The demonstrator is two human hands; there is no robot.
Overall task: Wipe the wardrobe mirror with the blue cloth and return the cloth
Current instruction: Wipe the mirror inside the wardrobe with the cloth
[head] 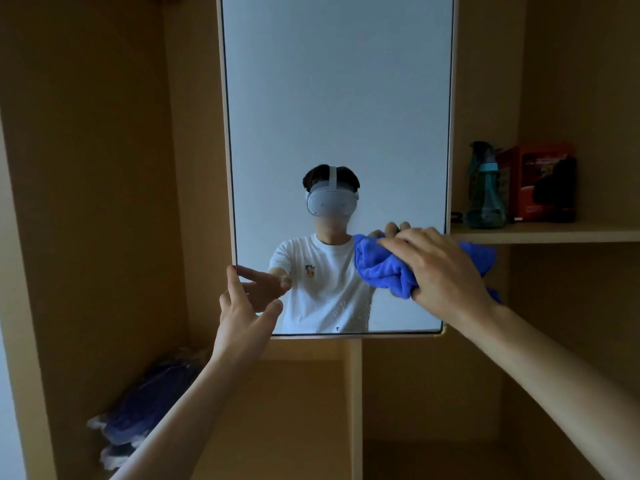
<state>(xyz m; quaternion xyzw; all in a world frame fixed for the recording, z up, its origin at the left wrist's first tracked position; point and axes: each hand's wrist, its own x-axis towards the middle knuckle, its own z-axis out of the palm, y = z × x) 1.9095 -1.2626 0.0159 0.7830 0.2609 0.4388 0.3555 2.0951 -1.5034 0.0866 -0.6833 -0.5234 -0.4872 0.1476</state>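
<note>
The blue cloth (384, 268) is being gripped by the right hand (440, 268). The fingers are being curled over the top of the bunched fabric, and the thumb is being tucked in under it. The cloth is being held against the lower right part of the wardrobe mirror (336, 98), close to the right edge of the frame, where it is being met by its own reflection. A fold of the cloth is being left trailing past the wrist to the right, beyond the mirror's edge and just under the shelf (540, 233).

The left hand (242, 306) is being held released, with straight, spread fingers and nothing grasped. Its raised fingertips are being laid at the left edge of the mirror, near the lower left corner, while the thumb is being stretched out to the right in front of the glass.

A person in a white T-shirt (322, 282) and a white headset (330, 202) is being reflected in the lower half of the mirror, both arms being shown reaching forward. The upper half of the glass is being filled by a plain pale reflection.

On the shelf to the right of the mirror, a teal bottle (485, 188) is being shown upright, with a red box (540, 181) standing just beside it on the right. In the open wardrobe compartment at the lower left, a blue and white bundle (149, 407) is being shown lying low down, partly hidden by the left forearm; what it is made of cannot be told.
</note>
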